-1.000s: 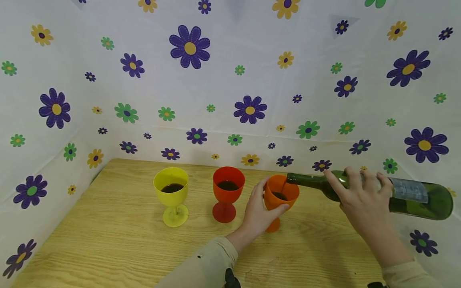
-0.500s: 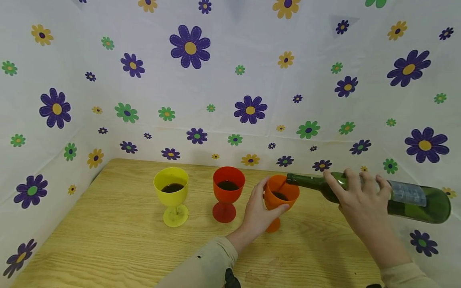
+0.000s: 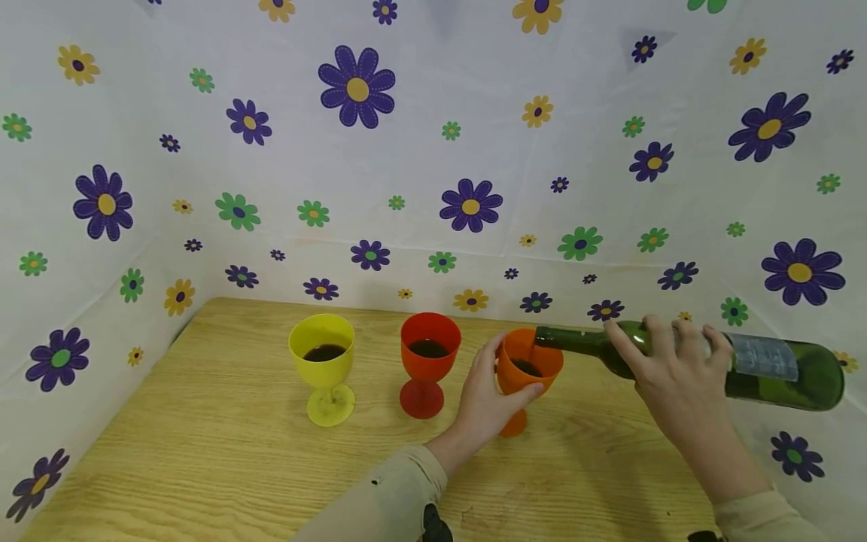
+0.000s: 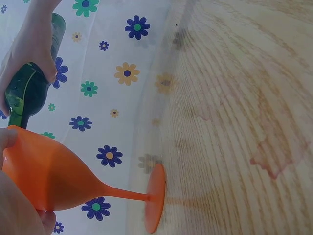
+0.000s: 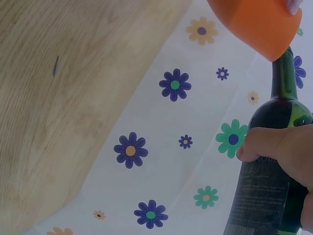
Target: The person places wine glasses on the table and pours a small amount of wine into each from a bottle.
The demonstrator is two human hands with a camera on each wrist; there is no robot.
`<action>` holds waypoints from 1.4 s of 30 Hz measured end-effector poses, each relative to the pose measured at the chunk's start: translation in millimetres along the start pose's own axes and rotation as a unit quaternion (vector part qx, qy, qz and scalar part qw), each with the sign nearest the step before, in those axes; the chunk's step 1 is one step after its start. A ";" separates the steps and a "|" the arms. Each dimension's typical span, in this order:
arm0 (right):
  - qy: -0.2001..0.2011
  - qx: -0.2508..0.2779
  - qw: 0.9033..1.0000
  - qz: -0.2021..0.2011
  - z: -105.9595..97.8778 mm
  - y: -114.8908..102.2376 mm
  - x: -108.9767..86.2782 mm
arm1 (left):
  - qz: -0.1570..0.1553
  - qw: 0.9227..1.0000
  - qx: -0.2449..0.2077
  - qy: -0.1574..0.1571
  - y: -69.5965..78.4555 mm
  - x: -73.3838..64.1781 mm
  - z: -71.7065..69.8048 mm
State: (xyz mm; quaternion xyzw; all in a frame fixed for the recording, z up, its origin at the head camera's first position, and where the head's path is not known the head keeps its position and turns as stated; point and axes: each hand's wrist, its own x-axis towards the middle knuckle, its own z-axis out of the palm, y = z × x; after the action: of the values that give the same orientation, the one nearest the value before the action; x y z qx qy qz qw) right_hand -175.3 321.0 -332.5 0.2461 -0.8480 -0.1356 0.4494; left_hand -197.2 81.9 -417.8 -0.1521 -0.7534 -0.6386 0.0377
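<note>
My left hand (image 3: 489, 395) grips the bowl of an orange goblet (image 3: 542, 369), its thumb across the near side. The goblet's foot (image 4: 155, 198) stands on the table in the left wrist view. With my right hand (image 3: 680, 384) I hold a green glass wine bottle (image 3: 816, 376) nearly level, its mouth over the goblet's right rim. A thin dark stream runs from the mouth into dark liquid (image 3: 526, 367) in the goblet. In the right wrist view my thumb (image 5: 266, 144) lies across the bottle's shoulder, above its dark label (image 5: 259, 196).
A red goblet (image 3: 422, 399) and a yellow goblet (image 3: 332, 406) stand upright to the left, both with dark liquid inside. A white flowered cloth (image 3: 406, 150) rises behind and beside the wooden table (image 3: 237, 452). A reddish stain (image 4: 274, 156) marks the tabletop.
The bottle's base dipped slightly, then rose a little, and the bottle has shifted slightly left. Liquid keeps running into the orange goblet. My left hand has stayed in place.
</note>
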 end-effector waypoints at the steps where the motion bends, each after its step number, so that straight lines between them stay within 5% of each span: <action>1: -0.001 0.001 1.000 -0.001 -0.1 0.1 0.0 | 0.003 1.000 0.000 0.000 -0.1 0.0 0.0; 30: 0.013 0.002 1.000 -0.009 -0.8 -0.2 3.3 | 0.020 1.000 -0.011 0.005 0.0 0.5 -0.4; 42: -0.111 0.017 0.993 0.035 -7.0 -11.3 -4.6 | 0.012 1.000 -0.006 0.001 -0.1 0.0 -0.3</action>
State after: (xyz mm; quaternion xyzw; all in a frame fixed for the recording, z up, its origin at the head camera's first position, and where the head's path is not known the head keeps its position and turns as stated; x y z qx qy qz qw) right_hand -163.9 313.9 -336.9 0.2074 -0.9031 -0.1315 0.3523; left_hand -197.3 81.6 -417.8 -0.1609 -0.7475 -0.6429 0.0451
